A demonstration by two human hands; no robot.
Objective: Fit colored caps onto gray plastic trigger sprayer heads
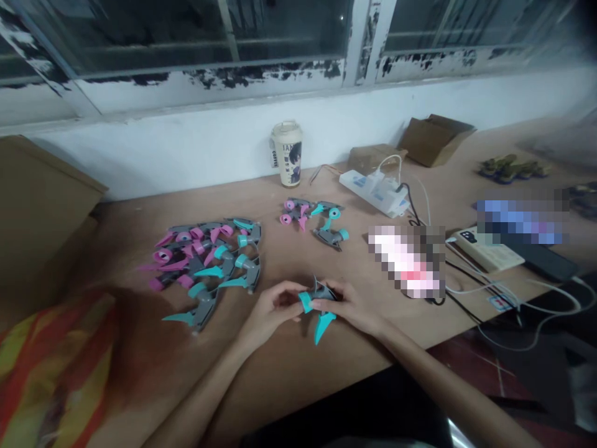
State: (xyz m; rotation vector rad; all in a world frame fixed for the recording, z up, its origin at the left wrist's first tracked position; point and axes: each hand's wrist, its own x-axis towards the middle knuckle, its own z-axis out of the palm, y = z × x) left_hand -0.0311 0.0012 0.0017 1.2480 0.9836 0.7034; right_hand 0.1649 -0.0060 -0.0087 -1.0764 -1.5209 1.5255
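Observation:
Close to the table's front edge, both my hands are around one grey-and-turquoise trigger spray head [325,326]. With thumb and fingers, my left hand [275,305] pinches it at the turquoise collar side. My right hand [352,306] is closed around the grey body, its thumb near the collar. The turquoise trigger points down toward me. Left of my hands lies a pile of similar spray heads [226,264], pink-and-grey and turquoise-and-grey. A smaller group of spray heads [330,235] sits beyond my hands, pink ones on its left and turquoise ones on its right.
A patterned cup [286,155] stands by the wall. Right of it are a power strip [373,194] with cables, cardboard boxes [433,140] and a pale phone-like device [489,250]. Blurred screens lie nearby. A red-and-yellow bag [60,367] and large carton [41,224] occupy the left.

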